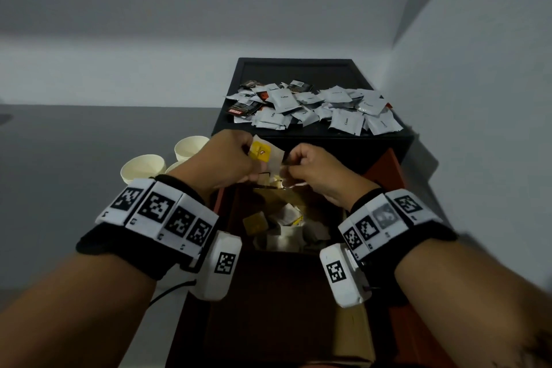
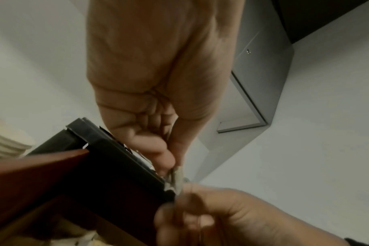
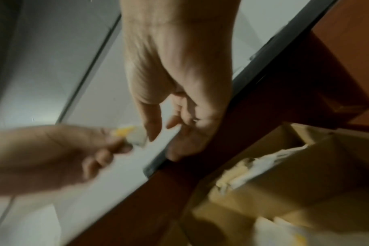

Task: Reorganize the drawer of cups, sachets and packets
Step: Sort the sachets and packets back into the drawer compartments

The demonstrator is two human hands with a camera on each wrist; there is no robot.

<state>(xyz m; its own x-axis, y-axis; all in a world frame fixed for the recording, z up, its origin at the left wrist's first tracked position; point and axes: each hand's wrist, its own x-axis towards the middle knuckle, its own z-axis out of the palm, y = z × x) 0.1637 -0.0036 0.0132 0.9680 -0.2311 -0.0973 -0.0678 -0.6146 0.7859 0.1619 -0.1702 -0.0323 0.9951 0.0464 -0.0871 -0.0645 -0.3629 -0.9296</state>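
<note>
My left hand [image 1: 239, 158] pinches a small stack of tea sachets [image 1: 263, 152], the front one with a yellow label, above the open drawer [image 1: 385, 172]. The left wrist view shows the stack's edge [image 2: 177, 176] squeezed between thumb and fingers. My right hand [image 1: 298, 163] hovers just right of the stack with its fingers curled. In the right wrist view its fingertips [image 3: 154, 133] lie beside the sachet [image 3: 135, 135], thumb apart, nothing between them. More tea sachets [image 1: 286, 218] lie loose in a cardboard box inside the drawer.
A black tray [image 1: 298, 69] on the cabinet top holds a heap of white and dark sachets [image 1: 313, 110]. Paper cups [image 1: 191, 146] stand on the floor at the left. A wall runs close along the right. Cardboard dividers [image 3: 305, 166] line the drawer.
</note>
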